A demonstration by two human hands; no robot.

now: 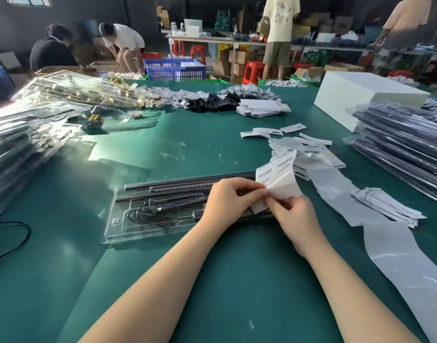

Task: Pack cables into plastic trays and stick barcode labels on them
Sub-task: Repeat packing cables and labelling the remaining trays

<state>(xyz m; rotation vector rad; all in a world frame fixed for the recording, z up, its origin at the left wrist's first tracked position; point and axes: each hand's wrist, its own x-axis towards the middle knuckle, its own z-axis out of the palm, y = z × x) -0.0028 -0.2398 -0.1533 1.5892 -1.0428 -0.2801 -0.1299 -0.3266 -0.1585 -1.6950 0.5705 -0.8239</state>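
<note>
Left hand [231, 199] and right hand [295, 216] meet fingertip to fingertip, both pinching a curled label sheet [278, 179] just above the right end of a clear tray [143, 219] holding black cables [153, 215]. The tray lies mid-table; bare green table [200, 280] stretches toward the near edge.

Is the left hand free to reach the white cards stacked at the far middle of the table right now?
Probably not yet: the left hand and right hand both pinch the label sheet over the tray. The path to the white cards looks open, though far.
</note>
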